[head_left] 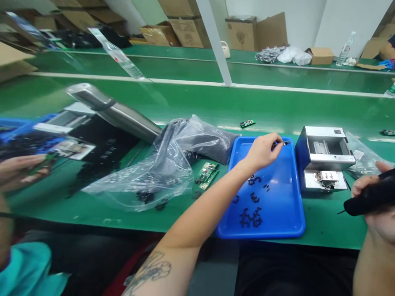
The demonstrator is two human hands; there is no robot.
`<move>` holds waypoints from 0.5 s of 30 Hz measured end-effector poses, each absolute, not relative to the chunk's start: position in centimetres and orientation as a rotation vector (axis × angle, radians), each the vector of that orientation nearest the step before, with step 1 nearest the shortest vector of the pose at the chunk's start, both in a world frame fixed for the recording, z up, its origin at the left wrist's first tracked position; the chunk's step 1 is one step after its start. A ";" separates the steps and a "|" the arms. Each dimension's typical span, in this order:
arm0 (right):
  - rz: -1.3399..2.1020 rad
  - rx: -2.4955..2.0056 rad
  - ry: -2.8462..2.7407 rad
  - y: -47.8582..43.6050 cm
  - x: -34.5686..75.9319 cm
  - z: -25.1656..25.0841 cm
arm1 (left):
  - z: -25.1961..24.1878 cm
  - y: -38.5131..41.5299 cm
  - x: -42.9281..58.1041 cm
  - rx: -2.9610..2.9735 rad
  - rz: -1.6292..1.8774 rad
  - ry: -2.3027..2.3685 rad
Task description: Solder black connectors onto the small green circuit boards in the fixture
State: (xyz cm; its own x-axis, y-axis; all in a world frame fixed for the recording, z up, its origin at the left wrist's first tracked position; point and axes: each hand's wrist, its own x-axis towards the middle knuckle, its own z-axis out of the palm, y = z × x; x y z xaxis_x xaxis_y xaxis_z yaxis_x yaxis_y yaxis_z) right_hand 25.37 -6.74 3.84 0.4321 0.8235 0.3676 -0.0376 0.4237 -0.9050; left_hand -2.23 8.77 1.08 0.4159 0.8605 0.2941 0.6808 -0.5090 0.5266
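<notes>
My left hand [266, 151] is closed in a pinch above the far part of a blue tray [298, 213]. A small dark part [285, 143] with a light spot sticks out from its fingertips. Several small black plastic pieces [254, 197] lie in the tray, partly behind my forearm. At the right edge, my right hand [378, 205] is wrapped round a black electric screwdriver [367, 197], its thin bit pointing left. Between tray and right hand stands a silver and black machine [327, 158] with a small metal fixture on its front.
A clear bag of dark parts [185, 152] and a green circuit board [207, 174] lie left of the tray. Another small board [247, 123] lies behind it. A steel flask [123, 115] stands farther left, near a co-worker's hands [24, 170] holding a green board.
</notes>
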 end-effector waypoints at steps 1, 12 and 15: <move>0.674 -1.017 -0.967 -7.0 25.3 3.0 | 0.9 10.6 -2.1 2.327 0.764 1.401; 0.249 -1.334 -1.091 -9.1 23.4 -0.2 | -2.1 23.0 0.2 2.210 0.362 1.859; -0.170 -1.227 -1.190 -9.7 22.5 -0.1 | -2.9 23.5 -0.9 2.201 0.309 1.972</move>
